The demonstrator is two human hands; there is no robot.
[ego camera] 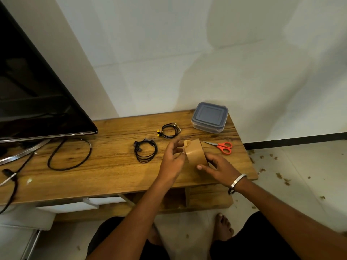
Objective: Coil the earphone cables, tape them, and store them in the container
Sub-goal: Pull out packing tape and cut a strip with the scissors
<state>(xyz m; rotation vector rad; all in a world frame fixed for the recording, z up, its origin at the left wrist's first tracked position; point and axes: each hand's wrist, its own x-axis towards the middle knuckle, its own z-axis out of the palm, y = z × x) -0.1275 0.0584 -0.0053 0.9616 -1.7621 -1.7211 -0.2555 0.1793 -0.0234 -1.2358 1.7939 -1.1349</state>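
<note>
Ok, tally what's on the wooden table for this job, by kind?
Coiled earphone cables: 2, one with yellow buds, one with dark buds
Brown tape roll: 1, held in both hands
Scissors: 1
Lidded container: 1
Total: 5

Two black coils (145, 150) (170, 130) lie on the wood; brown tape (195, 153) is held up; lidded container (210, 117) sits at the back.
</note>
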